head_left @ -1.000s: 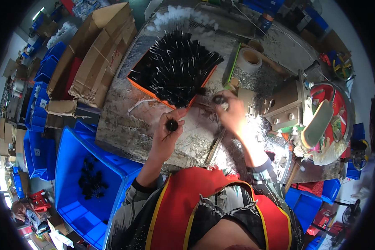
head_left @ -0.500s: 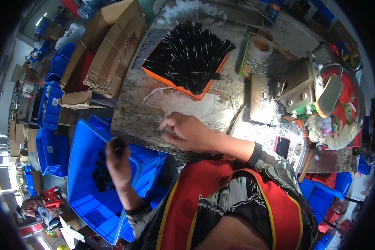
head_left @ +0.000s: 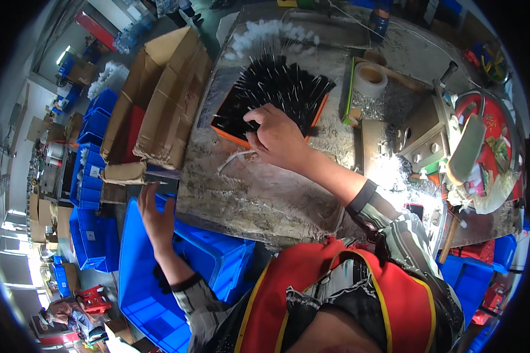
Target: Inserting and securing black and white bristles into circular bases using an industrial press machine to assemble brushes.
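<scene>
An orange tray [head_left: 232,139] on the worktable holds a dense heap of black-bristled brushes [head_left: 277,88] with thin metal wire stems. Over the tray's near side is my right hand [head_left: 280,138], its fingers curled and a gap between thumb and forefinger. Nothing shows plainly in its grasp. My left hand [head_left: 157,220] is raised above a large blue bin [head_left: 144,294] at the table's left, fingers apart and holding nothing. Some black pieces lie inside that bin, partly covered by my left forearm.
A tall cardboard box [head_left: 174,100] stands left of the table. White fluffy tips [head_left: 271,35] lie behind the tray. To the right are a tape roll [head_left: 370,79], a metal bench device [head_left: 421,132], a phone [head_left: 415,209] and a red round tray [head_left: 493,138]. More blue bins [head_left: 91,235] stand at far left.
My right hand has moved forward from the table's near part to the tray. My left hand has let go of the small black brush-like piece and opened above the bin.
</scene>
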Tool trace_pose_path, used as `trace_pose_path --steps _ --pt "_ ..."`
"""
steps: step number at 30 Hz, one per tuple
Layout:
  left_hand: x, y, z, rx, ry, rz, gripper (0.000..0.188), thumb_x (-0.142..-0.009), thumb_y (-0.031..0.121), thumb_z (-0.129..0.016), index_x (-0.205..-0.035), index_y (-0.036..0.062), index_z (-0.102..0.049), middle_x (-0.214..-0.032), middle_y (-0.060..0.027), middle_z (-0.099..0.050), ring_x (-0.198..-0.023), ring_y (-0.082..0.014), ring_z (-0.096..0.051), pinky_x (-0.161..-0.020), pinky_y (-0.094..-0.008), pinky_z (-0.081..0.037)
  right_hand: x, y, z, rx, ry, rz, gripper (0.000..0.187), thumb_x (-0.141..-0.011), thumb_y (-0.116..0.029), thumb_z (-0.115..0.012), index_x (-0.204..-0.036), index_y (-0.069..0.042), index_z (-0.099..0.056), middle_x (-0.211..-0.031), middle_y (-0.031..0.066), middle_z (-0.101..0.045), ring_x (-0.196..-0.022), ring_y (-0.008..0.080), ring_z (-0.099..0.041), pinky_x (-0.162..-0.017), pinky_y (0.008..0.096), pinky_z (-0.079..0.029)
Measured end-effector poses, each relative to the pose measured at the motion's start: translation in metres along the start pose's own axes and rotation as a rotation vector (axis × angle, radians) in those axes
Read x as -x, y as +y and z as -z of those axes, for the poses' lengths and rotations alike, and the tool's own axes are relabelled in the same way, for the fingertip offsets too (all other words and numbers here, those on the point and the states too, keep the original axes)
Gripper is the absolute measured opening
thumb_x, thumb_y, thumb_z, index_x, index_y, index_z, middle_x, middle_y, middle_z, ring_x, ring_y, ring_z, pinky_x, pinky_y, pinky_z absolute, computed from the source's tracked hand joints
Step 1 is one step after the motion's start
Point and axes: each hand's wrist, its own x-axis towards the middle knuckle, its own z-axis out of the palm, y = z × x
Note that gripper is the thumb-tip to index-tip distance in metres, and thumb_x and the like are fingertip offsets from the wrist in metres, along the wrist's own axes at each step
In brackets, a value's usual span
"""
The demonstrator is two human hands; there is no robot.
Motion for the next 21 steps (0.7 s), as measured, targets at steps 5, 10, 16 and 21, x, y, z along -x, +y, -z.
trace_pose_path --steps 5,10,16,21 --pt "-0.143 0.126 -0.061 0.280 -0.082 -0.645 0.059 -0.061 -0.009 -0.058 -0.118 0.0055 -0.049 -0.120 -0.0178 -0.050 -0.114 -0.0355 -0.045 -0.096 -0.0418 -0.035 -0.001 0.041 -0.005 0.358 -0.218 -0.142 0.028 -0.076 -0.029 -0.059 -0.072 -0.002 -0.066 -0.098 0.0121 -0.056 -0.100 0.0275 -0.048 -0.082 0.0376 -0.040" --pt "-0.218 0.147 -0.141 0.119 -0.288 -0.848 0.079 -0.059 -0.011 -0.060 -0.130 0.0137 -0.038 -0.131 -0.0156 -0.041 -0.120 -0.0327 -0.040 -0.100 -0.0404 -0.032 -0.006 0.021 -0.008 0.448 -0.458 -0.152 0.035 -0.080 -0.038 -0.052 -0.075 -0.008 -0.069 -0.101 0.0095 -0.056 -0.102 0.0248 -0.045 -0.084 0.0373 -0.036" --pt "-0.271 0.175 -0.181 0.002 -0.625 -0.970 0.094 -0.058 -0.013 -0.060 -0.138 0.0200 -0.024 -0.136 -0.0118 -0.037 -0.122 -0.0263 -0.040 -0.103 -0.0412 -0.027 0.003 0.032 -0.007 0.437 -0.430 -0.161 0.042 -0.084 -0.038 -0.048 -0.070 -0.005 -0.069 -0.111 0.0150 -0.053 -0.110 0.0279 -0.043 -0.088 0.0376 -0.036" --pt "-0.288 0.154 -0.195 -0.003 -0.780 -0.732 0.097 -0.059 -0.012 -0.062 -0.140 0.0216 -0.020 -0.137 -0.0094 -0.036 -0.125 -0.0230 -0.036 -0.103 -0.0404 -0.026 0.000 0.036 -0.006 0.397 -0.430 -0.164 0.043 -0.084 -0.038 -0.047 -0.069 -0.004 -0.068 -0.116 0.0159 -0.051 -0.115 0.0299 -0.040 -0.090 0.0388 -0.035"
